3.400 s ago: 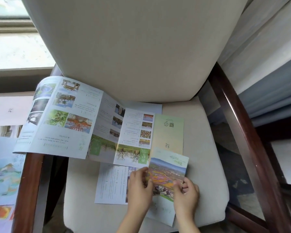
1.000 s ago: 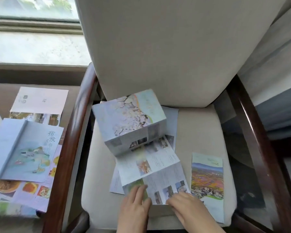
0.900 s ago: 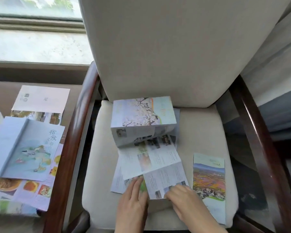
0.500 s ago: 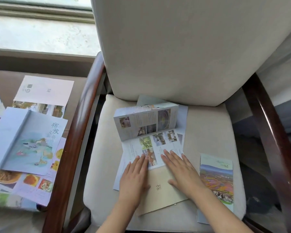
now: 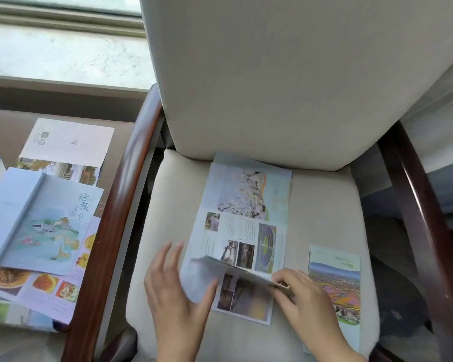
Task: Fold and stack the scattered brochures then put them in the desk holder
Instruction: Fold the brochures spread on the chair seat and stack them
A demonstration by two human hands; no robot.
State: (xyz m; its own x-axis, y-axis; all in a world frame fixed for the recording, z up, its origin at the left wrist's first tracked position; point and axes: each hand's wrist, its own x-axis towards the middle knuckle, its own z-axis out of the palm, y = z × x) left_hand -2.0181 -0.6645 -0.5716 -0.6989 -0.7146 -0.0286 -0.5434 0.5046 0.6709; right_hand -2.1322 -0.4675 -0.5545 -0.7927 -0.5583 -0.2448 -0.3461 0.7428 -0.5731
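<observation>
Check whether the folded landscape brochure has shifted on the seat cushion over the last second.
No. The landscape brochure lies flat by the right front corner of the seat cushion, the same as before; only the camera view has shifted.

A: Centre of frame: armchair, cream cushion seat (image 5: 168,231), tall cream backrest (image 5: 285,74) filling the upper middle.

B: Frame of it?

A: Dark glossy wood. One armrest (image 5: 120,205) curves down the left of the seat, another armrest (image 5: 416,205) down the right.

B: Upper left?

A: Pale stone windowsill (image 5: 63,56), mottled, under a window frame (image 5: 63,14). Daylight falls on it.

B: Below that?

A: Brown side table (image 5: 5,126), lower left, beside the chair.

B: Right edge?

A: Grey and white fabric (image 5: 445,178), blurred; cannot tell what it is.
</observation>
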